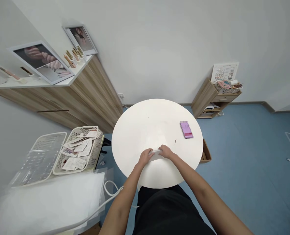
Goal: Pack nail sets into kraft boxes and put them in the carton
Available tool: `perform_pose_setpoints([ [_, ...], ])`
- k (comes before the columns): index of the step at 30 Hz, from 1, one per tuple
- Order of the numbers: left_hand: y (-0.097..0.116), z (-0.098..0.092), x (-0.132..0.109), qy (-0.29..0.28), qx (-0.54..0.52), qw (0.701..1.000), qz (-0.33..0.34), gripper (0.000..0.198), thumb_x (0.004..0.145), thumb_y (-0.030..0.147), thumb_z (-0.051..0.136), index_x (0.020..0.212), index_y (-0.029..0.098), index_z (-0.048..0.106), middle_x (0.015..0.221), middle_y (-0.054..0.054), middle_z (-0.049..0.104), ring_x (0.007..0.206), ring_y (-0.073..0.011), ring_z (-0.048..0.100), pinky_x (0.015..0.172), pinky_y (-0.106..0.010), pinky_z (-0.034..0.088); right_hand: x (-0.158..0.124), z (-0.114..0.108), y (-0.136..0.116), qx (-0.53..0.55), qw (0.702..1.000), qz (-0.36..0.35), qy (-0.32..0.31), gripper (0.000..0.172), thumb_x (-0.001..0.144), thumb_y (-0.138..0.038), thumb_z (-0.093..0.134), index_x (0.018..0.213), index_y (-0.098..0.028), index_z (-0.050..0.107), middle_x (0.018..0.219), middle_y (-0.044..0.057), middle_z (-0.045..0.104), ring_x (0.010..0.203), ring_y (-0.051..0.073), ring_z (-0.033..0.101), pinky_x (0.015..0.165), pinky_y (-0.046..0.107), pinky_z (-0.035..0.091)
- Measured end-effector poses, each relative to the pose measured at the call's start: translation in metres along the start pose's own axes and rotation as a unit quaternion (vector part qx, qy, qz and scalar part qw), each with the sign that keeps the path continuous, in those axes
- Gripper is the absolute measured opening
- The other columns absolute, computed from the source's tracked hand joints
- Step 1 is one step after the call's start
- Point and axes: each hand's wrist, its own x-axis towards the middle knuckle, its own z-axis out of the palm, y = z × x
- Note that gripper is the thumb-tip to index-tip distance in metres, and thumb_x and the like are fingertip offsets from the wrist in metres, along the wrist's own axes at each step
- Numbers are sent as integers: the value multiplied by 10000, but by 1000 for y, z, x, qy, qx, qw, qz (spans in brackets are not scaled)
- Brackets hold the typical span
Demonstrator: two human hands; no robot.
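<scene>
Both my hands are at the near edge of the round white table (pixel 157 127), seen from above in the head view. My left hand (pixel 145 157) and my right hand (pixel 166 152) grip the ends of a small white object (pixel 156 152), whose exact kind I cannot tell. Below them, a white sheet or cloth (pixel 154 174) seems to lie over the table's near edge. A pink and purple box (pixel 186 129), blurred on its face, lies on the table to the right, apart from both hands.
To the left stand a white plastic basket (pixel 78 150) of paper packets, a clear plastic lid (pixel 43 159) and a white padded surface (pixel 47 202), with a white cable (pixel 112 188). A wood-fronted counter (pixel 86 91) holds framed nail photos. A cardboard box (pixel 205 151) and small wooden shelf (pixel 208 99) stand right, on blue floor.
</scene>
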Motion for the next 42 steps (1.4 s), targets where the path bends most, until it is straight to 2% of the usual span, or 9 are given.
perform_pose_setpoints([
  [4, -5, 6, 11, 13, 8, 999, -48, 241, 857, 337, 566, 1083, 257, 596, 905, 6, 674, 825, -184, 637, 753, -301, 487, 12, 0, 5, 2, 1000, 11, -2, 319, 798, -191, 649, 1115, -211, 627, 1091, 46, 652, 971, 184, 593, 799, 265, 437],
  [10, -13, 16, 13, 75, 133, 988, 19, 236, 832, 264, 602, 1061, 206, 616, 1181, -94, 616, 1091, -255, 587, 941, -406, 466, 8, 8, 11, -70, 996, 2, 52, 399, 794, -276, 661, 1184, -204, 614, 1226, 119, 597, 1183, 294, 483, 981, 436, 392],
  [13, -14, 20, 9, 106, 232, 961, 110, 302, 873, 227, 531, 1170, 208, 585, 1301, -116, 585, 1244, -286, 510, 1094, -526, 329, 1, 14, 13, -138, 982, -78, 103, 451, 828, -234, 606, 1276, -207, 559, 1346, 121, 550, 1318, 306, 385, 1124, 546, 218],
  [15, -13, 23, 3, 88, 268, 942, 180, 376, 890, 164, 449, 1249, 214, 546, 1329, -101, 588, 1324, -265, 451, 1159, -561, 205, -4, 20, 14, -177, 967, -147, 107, 470, 858, -153, 512, 1326, -198, 524, 1390, 115, 533, 1375, 288, 336, 1162, 567, 114],
  [20, -11, 32, -17, 53, 282, 931, 225, 529, 889, 252, 438, 1406, 147, 416, 1438, -144, 498, 1380, -267, 397, 1190, -568, 93, -24, 39, 16, -207, 953, -199, 91, 558, 876, -172, 426, 1430, -106, 419, 1466, 166, 455, 1379, 281, 362, 1179, 550, 94],
  [25, -12, 37, -36, 25, 289, 928, 233, 621, 884, 351, 456, 1449, 121, 346, 1462, -165, 465, 1382, -279, 393, 1189, -565, 104, -43, 52, 21, -215, 949, -216, 79, 679, 870, -353, 498, 1459, -46, 357, 1501, 207, 390, 1410, 312, 306, 1188, 527, 107],
  [33, -16, 47, -48, -14, 286, 929, 234, 643, 847, 331, 536, 1428, 126, 352, 1420, -189, 502, 1305, -298, 483, 1157, -537, 233, -59, 62, 21, -193, 959, -200, 64, 666, 815, -221, 534, 1446, -75, 381, 1465, 200, 443, 1370, 298, 368, 1177, 511, 160],
  [38, -15, 26, -33, -84, 162, 968, 174, 573, 776, 370, 634, 1305, 187, 510, 1309, -136, 609, 1193, -285, 575, 1084, -460, 379, -55, 40, 17, -119, 978, -168, -11, 688, 748, -257, 612, 1394, -83, 452, 1436, 204, 470, 1341, 301, 406, 1146, 490, 217],
  [42, -5, -4, -15, -122, 33, 988, 94, 354, 771, 426, 633, 1068, 237, 665, 1122, -51, 699, 1007, -240, 647, 902, -348, 490, -38, 17, 17, -80, 987, -140, -17, 476, 726, -202, 643, 1199, -160, 625, 1259, 134, 594, 1126, 264, 560, 1017, 412, 371],
])
